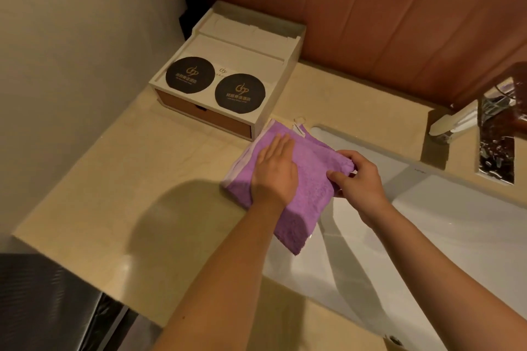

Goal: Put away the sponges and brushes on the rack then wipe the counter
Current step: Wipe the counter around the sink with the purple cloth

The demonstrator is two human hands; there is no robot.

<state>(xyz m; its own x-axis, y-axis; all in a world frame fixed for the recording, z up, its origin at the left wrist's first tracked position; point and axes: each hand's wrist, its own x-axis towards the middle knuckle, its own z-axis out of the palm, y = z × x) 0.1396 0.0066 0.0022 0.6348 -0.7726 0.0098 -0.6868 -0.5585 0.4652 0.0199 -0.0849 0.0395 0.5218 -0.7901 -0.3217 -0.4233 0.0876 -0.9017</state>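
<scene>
Cloth (310,179), purple & folded into a thick pad, lies on the counter (128,168) right at the sink (456,222) edge; its near corner hangs over the rim toward the basin. L hand (275,171) lies flat on top of the cloth, palm down, fingers straight & together, pressing it, w/ nothing gripped. R hand (359,179) is at the cloth's right edge, fingers curled, thumb & fingertips pinching a fold of fabric there. Both forearms are bare & reach in from the bottom of the view. A white tag w/ a small loop sticks out at the cloth's far corner.

Just beyond the cloth's far edge sits a white box (228,48), pushed into the wall corner, w/ a brown drawer (222,120) front below. Two black round coasters (190,75) w/ gold logos lie side by side on the front part of the box top. Tap (453,122), chrome, stands at the far side of the sink to the right, well apart from both hands. Back wall is brown panelling, left wall pale. A dark shadow falls on the counter beside the L forearm.
</scene>
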